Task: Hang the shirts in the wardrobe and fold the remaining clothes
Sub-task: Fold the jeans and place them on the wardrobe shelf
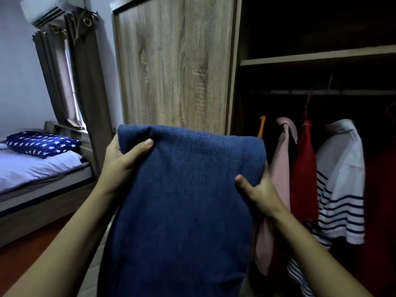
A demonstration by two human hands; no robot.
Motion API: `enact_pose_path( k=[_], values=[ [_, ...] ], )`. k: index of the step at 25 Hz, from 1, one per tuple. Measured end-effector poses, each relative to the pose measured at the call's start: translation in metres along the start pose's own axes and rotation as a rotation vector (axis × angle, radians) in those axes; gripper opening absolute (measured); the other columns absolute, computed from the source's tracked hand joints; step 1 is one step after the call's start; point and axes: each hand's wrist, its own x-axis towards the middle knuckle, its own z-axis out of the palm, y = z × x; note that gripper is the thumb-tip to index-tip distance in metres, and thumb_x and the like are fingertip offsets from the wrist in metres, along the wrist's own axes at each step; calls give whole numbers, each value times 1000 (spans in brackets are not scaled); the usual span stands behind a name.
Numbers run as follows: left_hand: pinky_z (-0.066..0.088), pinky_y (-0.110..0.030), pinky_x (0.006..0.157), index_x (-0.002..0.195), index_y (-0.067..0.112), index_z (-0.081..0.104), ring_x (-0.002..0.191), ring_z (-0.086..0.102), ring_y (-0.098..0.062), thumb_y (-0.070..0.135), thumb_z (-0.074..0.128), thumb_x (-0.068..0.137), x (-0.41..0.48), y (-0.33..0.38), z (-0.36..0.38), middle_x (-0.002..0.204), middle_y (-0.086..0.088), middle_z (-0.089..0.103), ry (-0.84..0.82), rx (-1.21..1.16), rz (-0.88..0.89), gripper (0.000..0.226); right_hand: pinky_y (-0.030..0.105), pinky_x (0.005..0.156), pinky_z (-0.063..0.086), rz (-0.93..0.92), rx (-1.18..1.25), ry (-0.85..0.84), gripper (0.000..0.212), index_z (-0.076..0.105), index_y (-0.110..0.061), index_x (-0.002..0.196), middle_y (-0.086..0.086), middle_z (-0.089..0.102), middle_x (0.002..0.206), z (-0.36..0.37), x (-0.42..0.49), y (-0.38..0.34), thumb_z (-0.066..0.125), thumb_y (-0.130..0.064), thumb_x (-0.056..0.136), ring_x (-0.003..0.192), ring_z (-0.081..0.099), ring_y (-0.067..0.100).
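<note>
**A:** Entry one, far left?
**B:** Bed (38, 174) with a star-print pillow (40, 143), sitting beside the curtains (81, 82). No clothes are showing on the part in view.

**A:** Entry two?
**B:** Left hand (122, 163). It is gripping the upper left edge of the blue garment (188, 189), thumb lying across the front, fingers hidden behind the cloth.

**A:** The garment itself?
**B:** It is being held up in the air in front of the wardrobe door (175, 61). It is doubled over at the top, and its lower part is running out of frame.

**A:** Entry three?
**B:** Right hand (259, 194). It is pinching the garment's right edge, thumb in front, fingers behind.

**A:** Far right?
**B:** The open wardrobe bay. An orange hanger (261, 125), pink shirt (282, 159), red shirt (305, 168) and white striped shirt (340, 179) are hanging under the rail (321, 92).

**A:** Progress?
**B:** The hanging is looking largely done, and the folding is seemingly underway with this blue piece. I cannot tell how many clothes are waiting.
</note>
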Motion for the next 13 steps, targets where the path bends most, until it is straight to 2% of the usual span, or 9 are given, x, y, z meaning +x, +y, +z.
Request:
enact_pose_path(
  k=[2,3,4,6,7,9,10,11,13],
  values=[
    [50,-13,67,99,13,58,77,61,1,20,67,78,1,4,1,88,3,64,8,56,0,24,9,79,47,9,152,32,31,54,-32,102,-15,62,102,15,-3,-1,65,-50,78,91,60,-11],
    [49,-11,65,96,18,58,75,60,5,20,68,81,3,3,0,88,7,64,18,121,4,18,12,72,48,5,153,88,9,56,-29,94,-13,64,92,20,-1,-6,61,-34,87,81,61,-9],
    [47,-9,64,93,24,58,73,60,10,22,68,84,4,4,-3,87,10,64,29,217,-4,13,17,65,47,3,126,139,7,58,-24,87,-6,65,82,24,0,-7,54,-26,92,73,60,-3],
    [47,-10,65,91,27,60,73,60,11,26,66,87,6,8,-9,86,13,65,23,338,-15,8,28,62,44,4,69,194,22,60,-13,82,5,63,73,30,2,-13,46,-24,96,68,57,7],
    [47,-11,65,94,25,61,73,60,10,26,64,88,6,9,-12,85,13,66,22,332,-14,7,28,60,43,-7,47,191,24,59,-10,84,4,61,71,29,4,-17,45,-23,97,66,55,6],
    [47,-9,62,102,17,59,68,60,11,22,59,92,5,17,-14,85,11,64,55,279,-16,12,20,59,42,-52,64,180,15,55,-12,95,-6,57,73,25,11,-26,44,-23,97,63,55,-1],
    [48,-8,62,105,15,58,68,60,10,23,56,93,5,24,-11,85,9,64,79,257,-19,14,16,60,44,-49,151,167,10,50,-18,99,-10,58,77,20,15,-28,47,-26,96,64,57,-6],
    [50,-11,64,107,15,58,72,61,5,26,55,94,7,28,-13,87,5,65,97,232,-16,18,13,62,45,-33,279,127,17,45,-22,103,-13,58,84,16,17,-29,51,-34,93,67,58,-10],
    [51,-22,74,110,14,59,85,63,-7,32,54,94,15,36,-18,95,-1,66,112,196,-38,25,9,72,47,30,436,-36,59,37,-24,115,-13,56,102,13,16,-16,60,-60,74,82,59,-15]
  ],
)
